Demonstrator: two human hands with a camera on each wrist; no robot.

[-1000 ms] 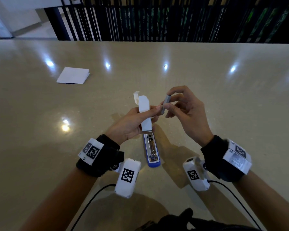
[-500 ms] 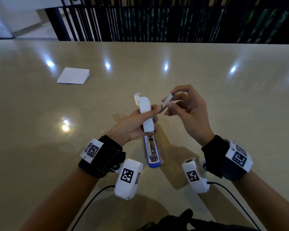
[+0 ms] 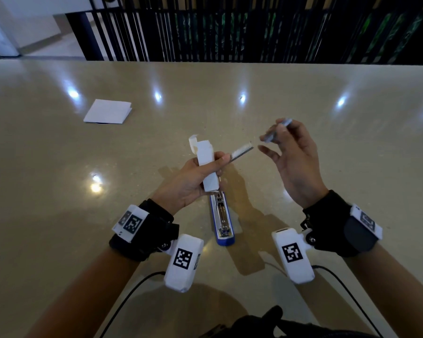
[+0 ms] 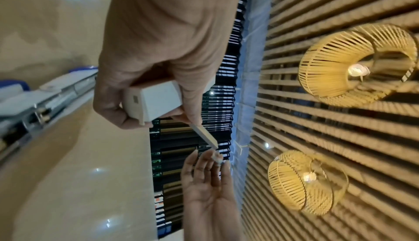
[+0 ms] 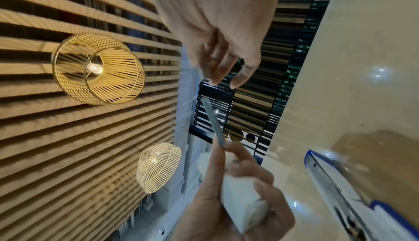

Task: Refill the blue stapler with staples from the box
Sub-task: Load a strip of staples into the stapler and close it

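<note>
Holding 2 staple strips, 1 box, 1 stapler

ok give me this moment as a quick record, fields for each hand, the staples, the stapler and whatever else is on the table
left hand: grips the white staple box, also pinches one staple strip against it
right hand: holds a second, blurred staple piece at its fingertips, apart from the strip
blue stapler: lies opened flat on the table, magazine showing, no strip seated in it yet
folded white paper: far left on the table
</note>
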